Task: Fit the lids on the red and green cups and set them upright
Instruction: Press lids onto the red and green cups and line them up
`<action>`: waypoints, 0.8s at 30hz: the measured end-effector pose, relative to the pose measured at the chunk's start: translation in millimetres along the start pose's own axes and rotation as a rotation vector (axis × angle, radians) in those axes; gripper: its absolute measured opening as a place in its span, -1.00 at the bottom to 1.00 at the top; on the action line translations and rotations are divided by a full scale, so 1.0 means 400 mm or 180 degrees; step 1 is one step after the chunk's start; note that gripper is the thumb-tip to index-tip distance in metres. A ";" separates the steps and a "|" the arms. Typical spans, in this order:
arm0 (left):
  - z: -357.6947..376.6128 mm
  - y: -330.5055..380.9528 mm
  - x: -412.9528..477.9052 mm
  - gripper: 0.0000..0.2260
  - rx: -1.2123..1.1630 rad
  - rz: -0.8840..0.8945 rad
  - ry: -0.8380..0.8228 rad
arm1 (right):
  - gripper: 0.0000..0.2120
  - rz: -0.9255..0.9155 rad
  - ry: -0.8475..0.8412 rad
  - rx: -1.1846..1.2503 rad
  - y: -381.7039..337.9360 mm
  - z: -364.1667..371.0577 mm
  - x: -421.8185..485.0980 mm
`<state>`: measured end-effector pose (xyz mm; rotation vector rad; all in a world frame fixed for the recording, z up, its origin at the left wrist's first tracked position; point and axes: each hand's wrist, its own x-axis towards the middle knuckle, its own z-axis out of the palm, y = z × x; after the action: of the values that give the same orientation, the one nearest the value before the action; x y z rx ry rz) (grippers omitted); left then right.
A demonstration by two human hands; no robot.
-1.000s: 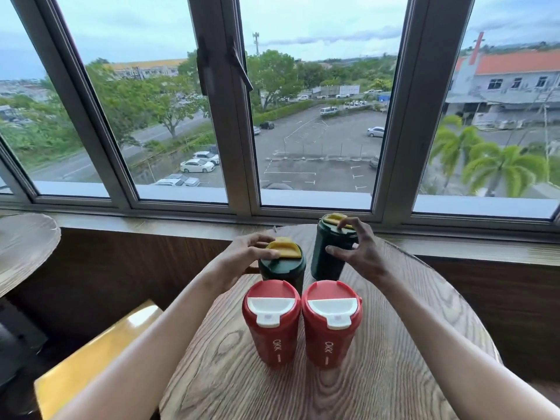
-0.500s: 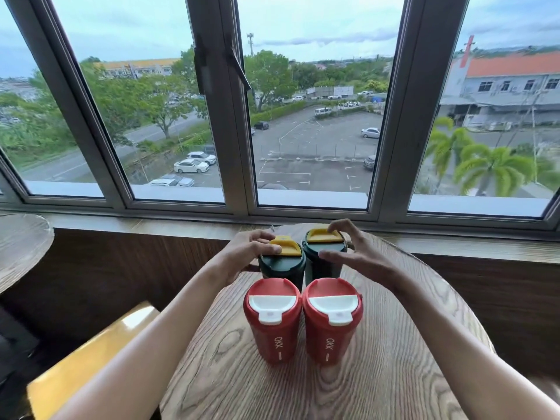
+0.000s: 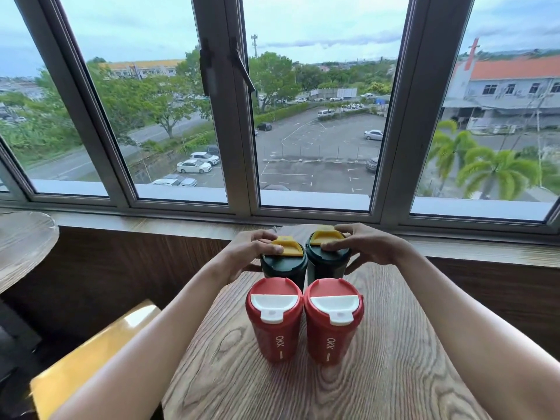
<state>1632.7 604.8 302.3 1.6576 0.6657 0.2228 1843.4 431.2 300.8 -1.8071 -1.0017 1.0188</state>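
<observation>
On the round wooden table, four lidded cups stand upright in a tight square: two red cups near, two green cups far. Left hand is clamped around the left green cup, thumb on its yellow flap. Right hand is clamped around the right green cup, fingers on the lid.

Four cups packed in tight square, red cups touching, no gap for fingers; table bare on both sides; window sill blocks behind.
</observation>
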 end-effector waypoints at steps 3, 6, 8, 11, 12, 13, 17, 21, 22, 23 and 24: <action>0.000 -0.001 0.000 -0.72 -0.0014 0.0000 -0.0004 | -0.58 -0.0018 0.0015 -0.0006 0.005 0.002 -0.010; -0.001 -0.002 0.001 -0.70 -0.0032 -0.0009 -0.0023 | -0.53 -0.0018 0.0012 0.0038 0.010 0.007 -0.018; -0.001 -0.001 0.001 -0.72 -0.0044 -0.0011 -0.0027 | -0.54 0.0005 -0.0013 0.0062 0.013 0.010 -0.025; 0.000 0.000 0.000 -0.75 -0.0074 0.0004 -0.0033 | -0.53 0.0009 -0.0034 0.0059 0.011 0.011 -0.034; -0.001 0.000 0.001 -0.75 -0.0076 0.0005 -0.0029 | -0.52 -0.0003 -0.0043 0.0045 0.009 0.012 -0.037; 0.000 0.001 0.000 -0.74 -0.0073 0.0007 -0.0025 | -0.51 -0.0016 -0.0047 0.0030 0.008 0.012 -0.039; 0.001 0.002 -0.002 -0.69 -0.0070 0.0017 -0.0001 | -0.49 -0.0026 -0.0031 0.0015 0.007 0.012 -0.044; -0.002 0.001 -0.004 -0.67 -0.0077 0.0005 -0.0005 | -0.50 -0.0017 -0.0061 0.0004 0.006 0.015 -0.048; -0.003 0.000 -0.003 -0.67 -0.0093 0.0003 -0.0007 | -0.50 -0.0018 -0.0072 -0.0010 0.004 0.016 -0.050; -0.005 -0.001 -0.004 -0.67 -0.0111 0.0002 -0.0006 | -0.50 -0.0019 -0.0074 -0.0021 0.002 0.017 -0.050; -0.007 -0.001 -0.003 -0.67 -0.0130 -0.0001 -0.0002 | -0.51 -0.0015 -0.0071 -0.0029 0.000 0.018 -0.051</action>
<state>1630.2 606.4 302.7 1.6183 0.6568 0.2343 1829.6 414.6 303.5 -1.8035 -1.0252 1.0352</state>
